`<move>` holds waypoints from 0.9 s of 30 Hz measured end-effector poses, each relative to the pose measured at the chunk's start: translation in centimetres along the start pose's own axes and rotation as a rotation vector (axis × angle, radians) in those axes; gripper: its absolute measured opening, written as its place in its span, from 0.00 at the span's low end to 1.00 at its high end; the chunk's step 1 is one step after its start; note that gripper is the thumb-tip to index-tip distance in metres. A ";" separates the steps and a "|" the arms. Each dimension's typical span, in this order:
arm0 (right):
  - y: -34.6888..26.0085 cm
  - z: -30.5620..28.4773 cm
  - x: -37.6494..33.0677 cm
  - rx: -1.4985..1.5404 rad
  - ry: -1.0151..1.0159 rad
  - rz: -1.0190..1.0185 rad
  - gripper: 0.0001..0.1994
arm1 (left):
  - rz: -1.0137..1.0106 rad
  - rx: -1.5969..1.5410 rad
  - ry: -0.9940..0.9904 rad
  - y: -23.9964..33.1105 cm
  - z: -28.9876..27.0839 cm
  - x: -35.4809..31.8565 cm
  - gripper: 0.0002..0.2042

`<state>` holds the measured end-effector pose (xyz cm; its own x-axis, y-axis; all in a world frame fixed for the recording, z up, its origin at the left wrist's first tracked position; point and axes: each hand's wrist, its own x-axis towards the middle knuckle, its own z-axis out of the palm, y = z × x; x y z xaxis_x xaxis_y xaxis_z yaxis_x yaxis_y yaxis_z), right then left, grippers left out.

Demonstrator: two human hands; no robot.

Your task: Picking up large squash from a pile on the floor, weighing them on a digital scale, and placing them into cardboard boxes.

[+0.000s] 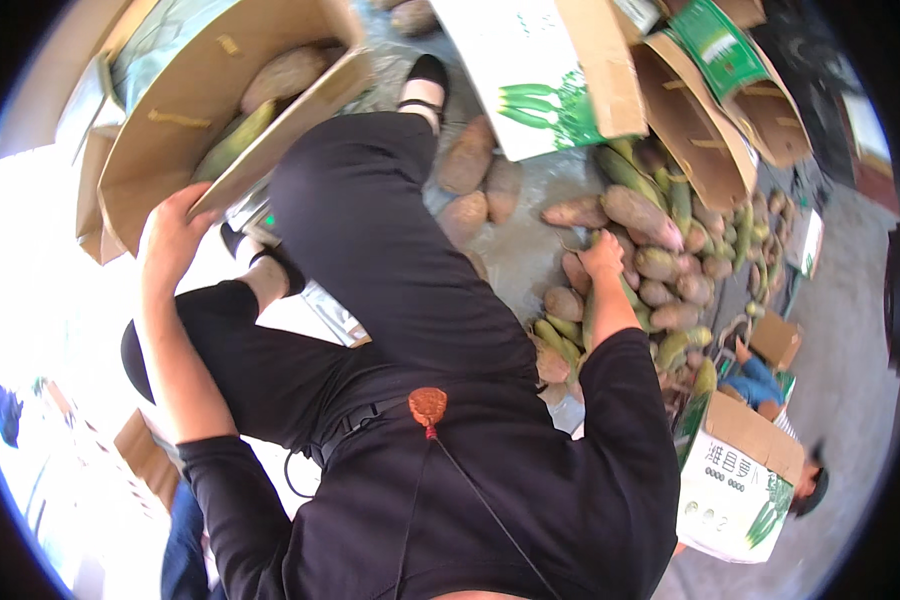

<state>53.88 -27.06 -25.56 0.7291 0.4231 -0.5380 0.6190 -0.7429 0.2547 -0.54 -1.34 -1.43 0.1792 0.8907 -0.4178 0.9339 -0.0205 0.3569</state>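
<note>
The person is bending far over, black top and black trousers filling the middle of the view, both bare forearms reaching out toward the ground. The left hand (173, 243) is gripping the edge of a flap of an open brown cardboard box (170, 120), fingers curled over the rim and pressed together with the thumb underneath, as far as I can make out. Inside that box a tan, rounded tuber (285, 75) is lying near the top and a long green vegetable (235, 142) is resting against the lower flap.

The right hand (602, 255) is reaching down into a heap of brownish-pink tubers and green cucumber-like vegetables (670, 270) spread on the grey floor. Its fingers are folded downward among the vegetables, and I cannot tell whether they are closing on one piece or only touching the heap, since the back of the hand is hiding the tips. A large pinkish tuber (640, 215) is lying just beside that hand, toward the top right.

Three more brown tubers (475, 180) are sitting apart from the heap, close to the person's leg. A white cardboard carton with green printing (530, 80) is standing open beyond them, and another white carton (735, 485) is standing at the lower right, near someone in a blue top (755, 380).
</note>
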 end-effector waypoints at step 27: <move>-8.6 3.3 -6.2 -0.370 -0.053 -0.594 0.19 | 0.059 0.082 0.079 -1.1 0.3 -0.6 0.18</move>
<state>43.12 -25.04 -27.11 0.2277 0.6697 -0.7068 0.9737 -0.1646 0.1577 -1.58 -1.98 -1.83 0.2124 0.9197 -0.3303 0.9454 -0.1079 0.3075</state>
